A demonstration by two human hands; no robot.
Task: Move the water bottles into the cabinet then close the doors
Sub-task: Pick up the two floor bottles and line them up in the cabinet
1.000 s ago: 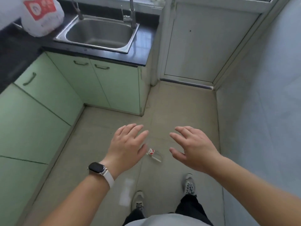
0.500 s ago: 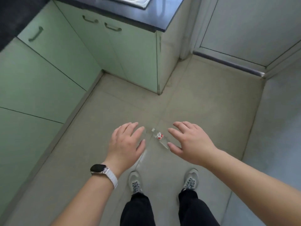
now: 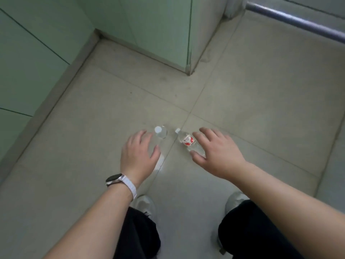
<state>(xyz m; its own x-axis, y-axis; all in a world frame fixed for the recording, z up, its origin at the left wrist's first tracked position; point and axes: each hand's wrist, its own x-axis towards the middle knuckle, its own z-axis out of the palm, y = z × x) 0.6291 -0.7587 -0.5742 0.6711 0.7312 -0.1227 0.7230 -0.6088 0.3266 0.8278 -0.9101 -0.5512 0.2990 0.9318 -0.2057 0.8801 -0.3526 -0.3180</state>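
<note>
Head view: two water bottles stand on the floor [image 3: 252, 94] just ahead of the shoes, clear bottle [image 3: 161, 135] by left hand [image 3: 139, 154], red-label bottle [image 3: 188, 141] by right hand [image 3: 218, 150]. Green cabinet [image 3: 149, 25] is well apart, doors look closed. Risk: both prob. light & narrow, so a fingertip bump before the wrap could tip one & send it rolling. Both hands palm-down, fingers spread & loose, just beside the bottles, gripping nothing yet.

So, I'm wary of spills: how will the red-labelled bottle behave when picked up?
The red-labelled bottle looks like thin clear plastic, so it probably dents under a grip. Its cap seems on, so leaks look unlikely. Being round, it likely rolls if knocked.
</note>
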